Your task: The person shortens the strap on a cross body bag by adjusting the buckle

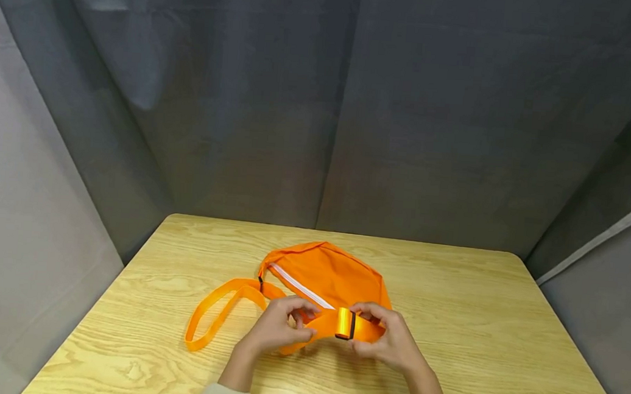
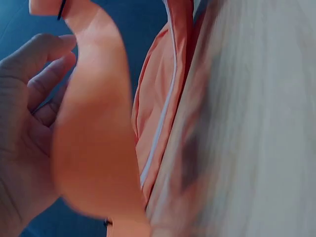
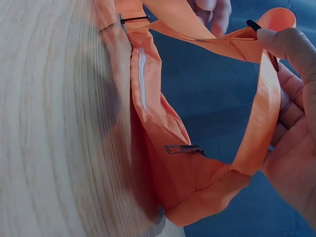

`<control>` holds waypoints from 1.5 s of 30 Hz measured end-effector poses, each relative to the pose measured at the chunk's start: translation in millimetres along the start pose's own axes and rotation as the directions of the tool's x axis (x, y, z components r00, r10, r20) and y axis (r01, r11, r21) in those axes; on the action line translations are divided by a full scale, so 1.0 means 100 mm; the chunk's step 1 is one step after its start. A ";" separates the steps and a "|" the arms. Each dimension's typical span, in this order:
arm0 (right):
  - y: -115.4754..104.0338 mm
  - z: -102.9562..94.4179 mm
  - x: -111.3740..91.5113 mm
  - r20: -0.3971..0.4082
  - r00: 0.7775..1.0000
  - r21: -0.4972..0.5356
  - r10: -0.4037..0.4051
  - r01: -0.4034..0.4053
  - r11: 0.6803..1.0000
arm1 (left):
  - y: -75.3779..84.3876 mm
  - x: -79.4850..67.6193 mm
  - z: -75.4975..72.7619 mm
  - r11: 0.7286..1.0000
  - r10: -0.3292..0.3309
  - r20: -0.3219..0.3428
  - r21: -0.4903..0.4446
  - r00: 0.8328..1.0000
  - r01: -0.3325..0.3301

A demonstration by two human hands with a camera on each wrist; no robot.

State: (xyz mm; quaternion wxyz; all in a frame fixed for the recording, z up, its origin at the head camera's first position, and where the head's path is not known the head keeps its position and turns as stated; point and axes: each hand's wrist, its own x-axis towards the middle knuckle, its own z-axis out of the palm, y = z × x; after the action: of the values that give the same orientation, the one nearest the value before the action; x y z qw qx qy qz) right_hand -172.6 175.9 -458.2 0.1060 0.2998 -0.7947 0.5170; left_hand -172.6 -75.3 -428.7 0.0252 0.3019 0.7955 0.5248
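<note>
An orange bag with a white zipper lies on the table. My right hand pinches the black strap slider, its thumb against the slider's edge in the right wrist view, where a loop of webbing bends round it. To the left, my left hand has its curled fingers and thumb about the orange strap. In the left wrist view the strap hides part of that hand. A metal zipper pull shows on the bag.
A long loop of the strap lies on the wooden table left of the bag, near a second black slider. Dark curtains stand behind the table, with grey fabric at the left side.
</note>
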 end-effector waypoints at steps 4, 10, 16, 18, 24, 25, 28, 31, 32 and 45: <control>-0.01 0.00 0.01 0.001 1.000 -0.005 -0.009 0.009 1.000 | 0.04 0.08 0.05 1.000 -0.008 0.011 0.008 1.000 0.008; 0.01 -0.02 -0.01 0.008 1.000 0.007 -0.005 0.005 1.000 | 0.05 0.05 0.02 0.999 0.004 -0.018 0.034 1.000 -0.003; 0.04 -0.04 -0.03 0.004 1.000 -0.006 -0.011 0.011 1.000 | 0.04 -0.04 -0.07 0.999 0.002 -0.028 0.055 1.000 -0.001; 0.04 -0.03 -0.03 0.010 1.000 0.001 -0.007 0.007 1.000 | 0.02 -0.04 -0.07 0.998 0.000 -0.022 0.060 1.000 0.001; 0.00 -0.03 -0.01 0.023 1.000 0.032 0.007 -0.008 0.999 | -0.19 0.05 0.04 0.999 -0.030 0.010 0.012 0.999 0.030; -0.01 -0.03 -0.01 0.023 1.000 0.030 0.005 -0.005 1.000 | -0.23 0.07 0.06 1.000 -0.029 0.009 0.009 1.000 0.029; -0.09 -0.02 0.02 0.029 1.000 0.034 -0.012 0.011 0.999 | -0.29 0.13 0.11 1.000 -0.010 0.010 -0.001 1.000 0.010; -0.22 -0.03 0.05 0.036 0.999 0.043 -0.024 0.023 0.999 | -0.28 0.17 0.14 1.000 0.004 0.009 -0.007 1.000 -0.004; -0.26 -0.04 0.06 0.037 0.999 0.048 -0.029 0.027 0.998 | -0.26 0.18 0.15 1.000 -0.004 0.010 -0.006 1.000 0.004; -0.33 -0.08 0.05 0.042 0.999 0.045 0.034 -0.035 0.998 | 0.13 0.08 0.00 0.999 0.021 0.007 0.028 1.000 -0.021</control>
State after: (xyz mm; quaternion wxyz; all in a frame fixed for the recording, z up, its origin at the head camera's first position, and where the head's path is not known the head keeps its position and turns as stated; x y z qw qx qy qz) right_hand -158.6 171.3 -427.0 0.0739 0.2989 -0.7897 0.5307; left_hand -173.5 -67.8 -415.1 0.0180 0.3124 0.7993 0.5130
